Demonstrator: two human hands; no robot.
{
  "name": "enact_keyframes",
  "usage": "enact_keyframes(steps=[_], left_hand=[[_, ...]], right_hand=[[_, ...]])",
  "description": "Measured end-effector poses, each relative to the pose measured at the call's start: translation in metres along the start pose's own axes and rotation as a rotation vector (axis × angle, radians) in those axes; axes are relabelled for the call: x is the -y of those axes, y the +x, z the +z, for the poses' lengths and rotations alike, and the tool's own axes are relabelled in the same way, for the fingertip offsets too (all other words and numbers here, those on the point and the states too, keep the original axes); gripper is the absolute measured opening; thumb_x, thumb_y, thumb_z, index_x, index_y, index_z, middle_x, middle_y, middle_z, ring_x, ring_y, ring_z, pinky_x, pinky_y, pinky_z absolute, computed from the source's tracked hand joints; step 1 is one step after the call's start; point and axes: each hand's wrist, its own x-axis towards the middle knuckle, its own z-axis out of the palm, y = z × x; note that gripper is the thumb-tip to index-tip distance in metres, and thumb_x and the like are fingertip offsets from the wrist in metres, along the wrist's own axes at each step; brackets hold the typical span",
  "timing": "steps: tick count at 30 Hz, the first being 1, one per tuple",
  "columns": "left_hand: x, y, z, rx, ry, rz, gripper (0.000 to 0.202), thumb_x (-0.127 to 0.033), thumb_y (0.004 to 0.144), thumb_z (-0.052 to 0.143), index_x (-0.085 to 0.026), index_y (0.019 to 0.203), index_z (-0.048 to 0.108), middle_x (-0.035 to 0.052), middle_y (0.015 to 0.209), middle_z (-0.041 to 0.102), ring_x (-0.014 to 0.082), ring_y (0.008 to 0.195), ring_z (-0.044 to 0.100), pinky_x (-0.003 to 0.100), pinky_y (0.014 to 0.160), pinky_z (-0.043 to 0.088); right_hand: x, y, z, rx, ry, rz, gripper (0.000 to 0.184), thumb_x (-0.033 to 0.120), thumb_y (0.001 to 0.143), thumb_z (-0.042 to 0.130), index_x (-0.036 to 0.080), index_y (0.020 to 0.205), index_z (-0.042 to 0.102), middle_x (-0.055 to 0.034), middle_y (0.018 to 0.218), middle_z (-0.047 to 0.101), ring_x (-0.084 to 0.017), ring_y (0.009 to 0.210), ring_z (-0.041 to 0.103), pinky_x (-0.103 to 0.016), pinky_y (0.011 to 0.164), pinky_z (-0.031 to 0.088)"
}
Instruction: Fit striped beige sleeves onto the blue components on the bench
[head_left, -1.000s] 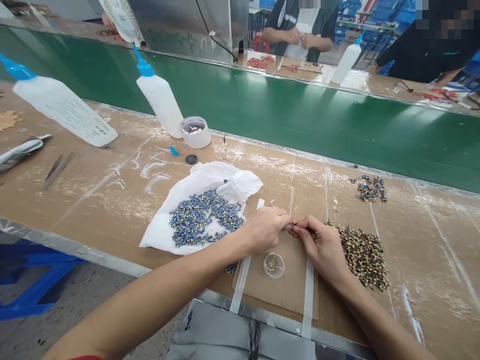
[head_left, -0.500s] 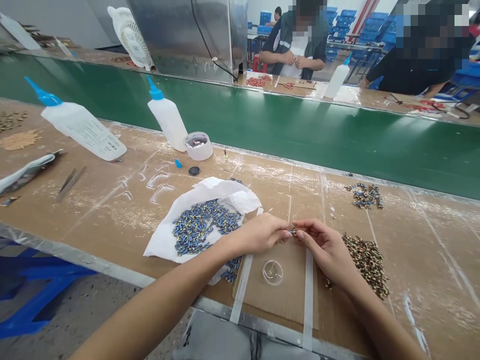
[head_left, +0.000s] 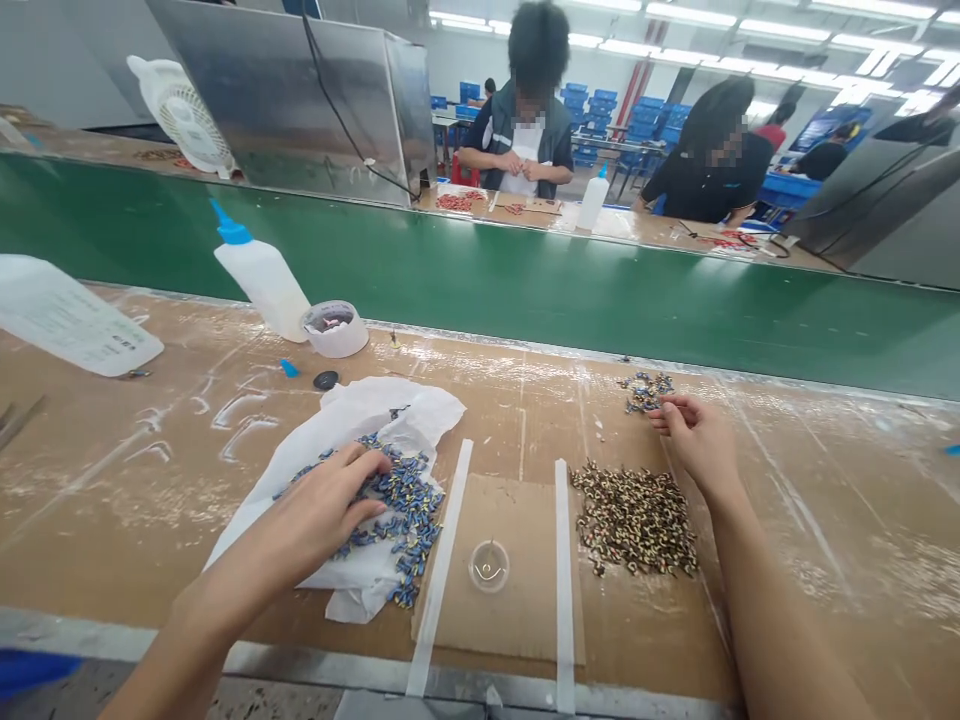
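Note:
My left hand (head_left: 322,512) lies on a heap of small blue pieces (head_left: 405,500) spread over a white plastic bag (head_left: 390,405). Its fingers stretch over the pieces with the thumb apart, and I see nothing gripped. My right hand (head_left: 694,432) reaches out to a small pile of blue and brass pieces (head_left: 643,388) near the belt. Its fingertips are bent together at the pile's edge, and whether they hold anything is hidden. A heap of dark brass pieces (head_left: 636,515) lies between the hands. A small clear round dish (head_left: 488,566) sits on a taped cardboard pad (head_left: 517,600).
A white squeeze bottle with a blue tip (head_left: 259,275) and a tape roll (head_left: 335,329) stand at the back left, with another bottle (head_left: 67,320) lying further left. A green conveyor belt (head_left: 525,280) runs behind. Other people work across it. A small fan (head_left: 180,115) stands far left.
My hands were pinched together over the pad on a small piece. They have parted: the left went to the blue heap, the right to the far small pile. The view tilted up.

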Motion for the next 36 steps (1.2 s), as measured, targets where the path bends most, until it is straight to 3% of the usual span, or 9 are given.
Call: enact_keyframes(steps=[3, 6, 15, 19, 24, 27, 30, 36], left_hand=[[0.013, 0.006, 0.011, 0.007, 0.052, 0.005, 0.011, -0.025, 0.083, 0.047, -0.021, 0.090, 0.055, 0.0050, 0.098, 0.059, 0.0237, 0.086, 0.056, 0.032, 0.075, 0.041], [0.014, 0.016, 0.010, 0.005, 0.083, 0.031, 0.009, -0.025, 0.083, 0.045, -0.021, 0.083, 0.052, 0.0035, 0.089, 0.058, 0.0218, 0.081, 0.055, 0.030, 0.071, 0.040], [0.002, 0.014, -0.008, -0.059, 0.163, 0.040, 0.020, -0.031, 0.092, 0.038, -0.021, 0.082, 0.052, 0.0033, 0.088, 0.058, 0.0207, 0.079, 0.055, 0.031, 0.072, 0.037], [-0.019, 0.023, -0.009, -0.115, 0.152, 0.083, 0.018, -0.028, 0.093, 0.036, -0.020, 0.082, 0.048, 0.0029, 0.084, 0.056, 0.0194, 0.076, 0.052, 0.030, 0.071, 0.036], [-0.063, 0.062, 0.004, -0.088, 0.112, 0.258, 0.017, -0.023, 0.093, 0.034, -0.020, 0.077, 0.040, 0.0010, 0.075, 0.052, 0.0166, 0.067, 0.045, 0.029, 0.062, 0.030], [-0.077, 0.083, 0.017, -0.012, -0.011, 0.360, 0.022, -0.022, 0.092, 0.036, -0.020, 0.071, 0.038, -0.0018, 0.065, 0.047, 0.0138, 0.060, 0.040, 0.028, 0.058, 0.027], [-0.074, 0.090, 0.027, 0.042, -0.228, 0.396, 0.030, -0.027, 0.095, 0.037, -0.018, 0.066, 0.041, -0.0033, 0.060, 0.044, 0.0116, 0.057, 0.039, 0.026, 0.056, 0.029], [-0.063, 0.084, 0.037, 0.128, -0.788, 0.241, 0.027, -0.032, 0.093, 0.048, -0.013, 0.087, 0.066, 0.0042, 0.076, 0.066, 0.0125, 0.069, 0.059, 0.026, 0.067, 0.047]], right_hand=[[-0.010, 0.006, -0.010, -0.090, 0.022, 0.027, 0.035, 0.043, 0.083, 0.054, 0.013, 0.100, 0.064, -0.0117, 0.079, 0.072, -0.018, 0.064, 0.067, -0.029, 0.055, 0.052], [-0.011, 0.006, -0.013, -0.124, 0.039, 0.037, 0.037, 0.045, 0.081, 0.056, 0.014, 0.098, 0.065, -0.0118, 0.079, 0.073, -0.018, 0.062, 0.066, -0.025, 0.050, 0.048], [-0.001, 0.000, -0.005, -0.066, 0.080, 0.010, 0.036, 0.046, 0.080, 0.057, 0.014, 0.095, 0.064, -0.0111, 0.078, 0.072, -0.018, 0.063, 0.065, -0.029, 0.055, 0.051], [0.005, -0.005, -0.001, -0.031, 0.069, -0.016, 0.033, 0.043, 0.082, 0.055, 0.014, 0.096, 0.064, -0.0107, 0.078, 0.071, -0.018, 0.063, 0.064, -0.030, 0.058, 0.051], [0.014, -0.017, 0.010, 0.052, 0.031, -0.067, 0.030, 0.040, 0.084, 0.054, 0.016, 0.098, 0.065, -0.0090, 0.079, 0.072, -0.018, 0.065, 0.065, -0.030, 0.062, 0.051], [0.018, -0.024, 0.014, 0.114, 0.008, -0.087, 0.030, 0.041, 0.085, 0.055, 0.016, 0.098, 0.066, -0.0086, 0.079, 0.072, -0.019, 0.066, 0.066, -0.032, 0.065, 0.052], [0.022, -0.030, 0.017, 0.144, -0.029, -0.105, 0.031, 0.042, 0.086, 0.055, 0.016, 0.099, 0.066, -0.0086, 0.079, 0.072, -0.019, 0.067, 0.067, -0.034, 0.068, 0.053], [0.050, -0.056, 0.030, 0.223, -0.054, -0.131, 0.028, 0.043, 0.089, 0.054, 0.019, 0.101, 0.065, -0.0072, 0.082, 0.073, -0.020, 0.071, 0.068, -0.033, 0.070, 0.054]])
